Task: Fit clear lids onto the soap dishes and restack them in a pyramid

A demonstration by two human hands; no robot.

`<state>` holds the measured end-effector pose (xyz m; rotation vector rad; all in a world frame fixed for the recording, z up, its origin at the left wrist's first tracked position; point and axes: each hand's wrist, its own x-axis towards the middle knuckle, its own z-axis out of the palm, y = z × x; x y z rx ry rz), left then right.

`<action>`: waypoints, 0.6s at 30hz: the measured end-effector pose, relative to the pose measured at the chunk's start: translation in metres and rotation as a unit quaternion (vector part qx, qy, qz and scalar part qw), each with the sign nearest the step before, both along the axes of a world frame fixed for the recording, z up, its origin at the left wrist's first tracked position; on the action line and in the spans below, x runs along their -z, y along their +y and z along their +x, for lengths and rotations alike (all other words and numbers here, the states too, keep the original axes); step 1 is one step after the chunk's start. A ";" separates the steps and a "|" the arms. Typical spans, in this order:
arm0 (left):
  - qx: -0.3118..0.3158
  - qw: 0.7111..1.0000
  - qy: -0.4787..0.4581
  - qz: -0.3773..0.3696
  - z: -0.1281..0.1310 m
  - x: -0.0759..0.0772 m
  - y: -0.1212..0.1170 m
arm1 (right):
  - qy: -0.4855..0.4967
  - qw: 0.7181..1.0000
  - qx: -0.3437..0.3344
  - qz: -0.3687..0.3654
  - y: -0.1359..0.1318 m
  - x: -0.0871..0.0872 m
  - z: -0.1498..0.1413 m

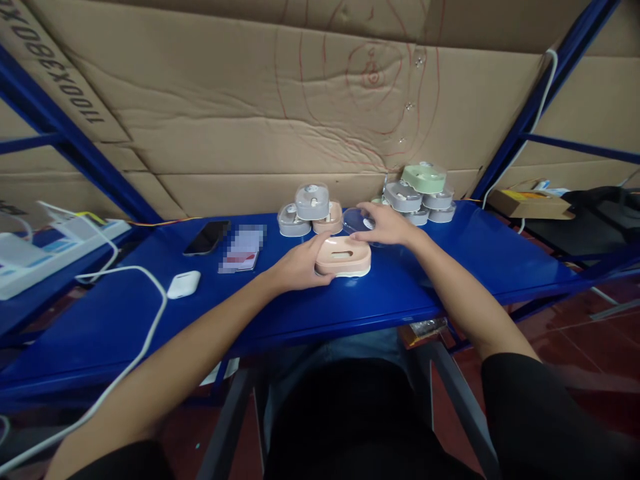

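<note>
My left hand (301,267) is wrapped round the left end of a peach-coloured oval box (350,261), which has a slot in its top. The box rests low over the blue table in front of me. Just behind it, my right hand (385,225) grips a clear plastic lid (354,220), with its fingertips close to the box's far edge. Beyond the hands stands a small stack of similar boxes, with a grey box (312,201) on top. Farther right is a larger stack topped by a green box (424,177).
A black phone (207,238), a second phone with its screen blurred (243,248) and a white earbud case (183,285) lie to the left. A white cable (159,310) crosses the left side near a power strip (65,250). Cardboard (210,100) walls the back, between blue metal posts.
</note>
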<state>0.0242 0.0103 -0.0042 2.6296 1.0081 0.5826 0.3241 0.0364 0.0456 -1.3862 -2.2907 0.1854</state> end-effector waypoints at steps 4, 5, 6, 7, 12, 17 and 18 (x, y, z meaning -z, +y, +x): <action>-0.005 0.999 -0.024 -0.034 -0.001 -0.001 0.001 | 0.028 0.995 -0.088 -0.035 -0.002 0.001 -0.004; -0.002 0.999 -0.031 -0.036 -0.001 0.000 0.001 | 0.037 0.993 -0.105 -0.041 -0.003 0.001 -0.005; -0.001 0.999 -0.036 -0.037 -0.001 0.000 0.001 | 0.045 0.991 -0.120 -0.046 -0.003 0.002 -0.007; 0.000 0.998 -0.038 -0.040 -0.001 0.000 0.001 | 0.050 0.989 -0.132 -0.049 -0.004 0.004 -0.009; 0.004 0.995 -0.061 -0.073 -0.001 0.003 0.004 | 0.038 0.984 -0.169 -0.025 -0.011 0.008 -0.021; 0.051 0.986 -0.139 -0.078 0.002 0.010 0.008 | 0.028 0.977 -0.211 -0.007 -0.019 0.013 -0.033; 0.055 0.984 -0.150 -0.079 0.003 0.012 0.009 | 0.022 0.977 -0.212 -0.006 -0.020 0.015 -0.036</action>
